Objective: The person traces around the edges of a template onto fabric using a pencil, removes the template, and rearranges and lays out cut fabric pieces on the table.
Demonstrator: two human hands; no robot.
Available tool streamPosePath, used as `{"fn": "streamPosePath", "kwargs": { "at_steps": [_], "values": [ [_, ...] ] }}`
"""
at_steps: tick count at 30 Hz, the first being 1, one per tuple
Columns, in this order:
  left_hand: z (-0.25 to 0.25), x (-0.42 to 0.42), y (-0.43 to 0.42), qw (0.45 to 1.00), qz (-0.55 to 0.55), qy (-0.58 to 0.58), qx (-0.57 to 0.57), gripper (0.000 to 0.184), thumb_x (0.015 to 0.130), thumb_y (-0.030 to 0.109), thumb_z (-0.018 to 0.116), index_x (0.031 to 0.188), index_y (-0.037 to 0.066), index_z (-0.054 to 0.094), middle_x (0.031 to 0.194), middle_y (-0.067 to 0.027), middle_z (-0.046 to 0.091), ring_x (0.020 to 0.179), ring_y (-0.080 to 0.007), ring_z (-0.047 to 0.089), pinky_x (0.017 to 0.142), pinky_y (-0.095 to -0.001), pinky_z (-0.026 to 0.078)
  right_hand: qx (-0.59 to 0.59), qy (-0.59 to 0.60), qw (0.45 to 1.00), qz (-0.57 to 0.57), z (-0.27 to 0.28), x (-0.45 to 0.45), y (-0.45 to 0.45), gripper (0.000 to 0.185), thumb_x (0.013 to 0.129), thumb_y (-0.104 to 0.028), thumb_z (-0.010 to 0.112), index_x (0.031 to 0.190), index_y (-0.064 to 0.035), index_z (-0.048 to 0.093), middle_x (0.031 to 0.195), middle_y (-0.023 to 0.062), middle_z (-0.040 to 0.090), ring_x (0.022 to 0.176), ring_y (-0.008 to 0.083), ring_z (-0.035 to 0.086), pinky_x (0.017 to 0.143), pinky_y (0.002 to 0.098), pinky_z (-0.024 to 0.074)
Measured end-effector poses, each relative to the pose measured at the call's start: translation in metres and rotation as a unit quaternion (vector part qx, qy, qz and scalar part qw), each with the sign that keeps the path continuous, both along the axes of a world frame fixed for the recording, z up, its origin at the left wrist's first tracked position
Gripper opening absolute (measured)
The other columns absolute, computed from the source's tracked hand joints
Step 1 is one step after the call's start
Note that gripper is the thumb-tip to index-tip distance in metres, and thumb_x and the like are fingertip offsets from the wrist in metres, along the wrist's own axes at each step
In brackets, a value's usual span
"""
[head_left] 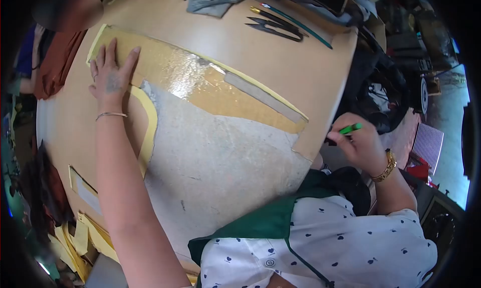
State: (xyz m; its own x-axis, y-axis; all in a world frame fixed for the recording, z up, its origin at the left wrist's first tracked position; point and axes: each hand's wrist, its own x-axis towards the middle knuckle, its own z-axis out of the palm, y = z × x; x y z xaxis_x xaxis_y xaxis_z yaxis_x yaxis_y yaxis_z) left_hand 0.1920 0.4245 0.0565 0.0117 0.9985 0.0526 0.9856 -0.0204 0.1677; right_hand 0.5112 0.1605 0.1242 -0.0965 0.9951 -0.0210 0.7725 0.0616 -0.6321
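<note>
My left hand [112, 72] lies spread, palm down, on the left end of a long taped cardboard template [165, 70] with pale yellow edging. A grey strip [260, 93] runs along the template's upper right part. My right hand [355, 142] is off the table's right edge, its fingers closed round a green pen [350, 128]. Below the template is a worn grey patch of tabletop [220, 163], with a curved yellow strip [149, 122] along its left side, near my left forearm.
Black thread snips [275, 28] and a dark green pencil [298, 22] lie at the table's far side, near a grey cloth [213, 1]. Yellow paper pieces [75, 243] are at lower left. Another person's arm [36, 52] shows at far left.
</note>
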Motion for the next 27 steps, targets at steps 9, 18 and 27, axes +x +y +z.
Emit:
{"fn": "streamPosePath", "kwargs": {
  "at_steps": [9, 18, 27],
  "values": [
    [0.006, -0.001, -0.003, 0.999, -0.003, 0.035, -0.028, 0.076, 0.069, 0.066, 0.043, 0.131, 0.026, 0.028, 0.140, -0.0017, 0.017, 0.130, -0.0287, 0.006, 0.095, -0.0615, 0.012, 0.057, 0.478, 0.874, -0.064, -0.075, -0.089, 0.153, 0.014, 0.081, -0.014, 0.057, 0.080, -0.0010, 0.053, 0.068, 0.0016, 0.053, 0.062, 0.0074, 0.049, 0.057, 0.0249, 0.0414],
    [0.008, 0.001, -0.004, 1.000, 0.001, 0.001, -0.019, 0.077, 0.066, 0.064, 0.050, 0.129, 0.022, 0.033, 0.139, -0.0036, 0.020, 0.129, -0.0294, 0.008, 0.094, -0.0615, 0.013, 0.151, 0.267, 0.950, -0.061, -0.081, -0.178, 0.311, 0.026, 0.077, -0.027, 0.059, 0.082, -0.0019, 0.057, 0.069, 0.0140, 0.060, 0.065, 0.0249, 0.059, 0.060, 0.0335, 0.0458],
    [0.008, 0.000, -0.003, 1.000, -0.004, 0.006, -0.023, 0.078, 0.066, 0.065, 0.048, 0.129, 0.022, 0.033, 0.139, -0.0044, 0.020, 0.129, -0.0296, 0.009, 0.095, -0.0608, 0.013, 0.199, 0.199, 0.960, -0.013, -0.079, -0.169, 0.288, 0.021, 0.078, -0.024, 0.059, 0.081, -0.0031, 0.057, 0.067, 0.0109, 0.057, 0.060, 0.0196, 0.056, 0.059, 0.0312, 0.0439]
  ]
}}
